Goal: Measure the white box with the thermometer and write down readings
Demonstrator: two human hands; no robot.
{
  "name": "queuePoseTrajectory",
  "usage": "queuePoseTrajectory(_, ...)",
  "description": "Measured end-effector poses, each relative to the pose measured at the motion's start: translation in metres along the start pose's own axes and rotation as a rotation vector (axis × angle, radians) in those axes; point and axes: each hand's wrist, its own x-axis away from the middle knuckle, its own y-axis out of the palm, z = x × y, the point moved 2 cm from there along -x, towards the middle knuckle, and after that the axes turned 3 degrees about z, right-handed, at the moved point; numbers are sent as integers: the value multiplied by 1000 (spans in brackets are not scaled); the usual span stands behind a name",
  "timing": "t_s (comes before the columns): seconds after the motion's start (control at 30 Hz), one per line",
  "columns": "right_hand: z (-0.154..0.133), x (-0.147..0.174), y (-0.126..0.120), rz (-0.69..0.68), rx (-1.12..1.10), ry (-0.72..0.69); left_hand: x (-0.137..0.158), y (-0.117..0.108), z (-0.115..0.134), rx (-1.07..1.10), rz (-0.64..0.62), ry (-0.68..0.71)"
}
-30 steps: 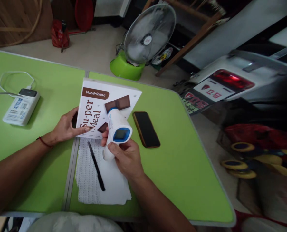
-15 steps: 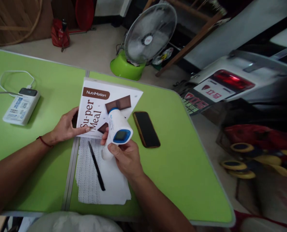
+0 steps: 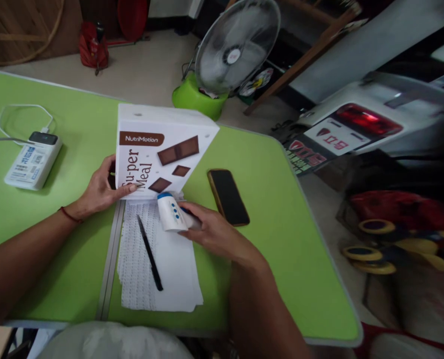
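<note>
My left hand [image 3: 104, 187] grips the lower left corner of a white box [image 3: 139, 167] printed "NutriMotion Su-per Meal" with chocolate pieces, its thumb across the front. The box is tilted, so its top face shows. My right hand [image 3: 210, 227] is closed around the handle of a white and blue infrared thermometer [image 3: 170, 212], turned on its side. The thermometer's blue-rimmed end is close to the box's lower edge; whether they touch I cannot tell. Below them lies a stack of written sheets [image 3: 177, 271] with a black pen [image 3: 150, 254] on top.
A phone [image 3: 228, 197] lies right of the box on the green table [image 3: 281, 259]. At the left is a white power bank [image 3: 35, 162] with a cable [image 3: 23, 105]. Beyond the table stand a fan [image 3: 236, 50] on a green base and a white motorbike [image 3: 374, 114].
My right hand has lowered the thermometer and rolled it sideways, turning its screen out of sight and uncovering the box's front. The box has tilted, showing more of its top.
</note>
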Motion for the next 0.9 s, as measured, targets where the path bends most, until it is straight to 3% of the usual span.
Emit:
queuePoseTrajectory(0.1,20,-1,-12,78,371,-9,-4,-3,-5,-20,25,31)
queuePoseTrajectory(0.2,33,-3,-19,158,568,58,-8,-4,-6,-85,22,101)
queuePoseTrajectory(0.3,39,-6,-22,221,631,124,-10,-2,-5,-126,-3,152)
queuePoseTrajectory(0.5,42,-4,-23,252,676,106,-11,0,-9,-207,-12,133)
queuePoseTrajectory(0.7,8,10,-16,402,703,-33,-10,0,-17,-207,5,138)
queuePoseTrajectory(0.77,-7,14,-2,379,595,-124,-10,0,-18,-222,-1,147)
queuePoseTrajectory(0.9,-26,18,44,69,349,-207,-11,3,-15,-274,-59,184)
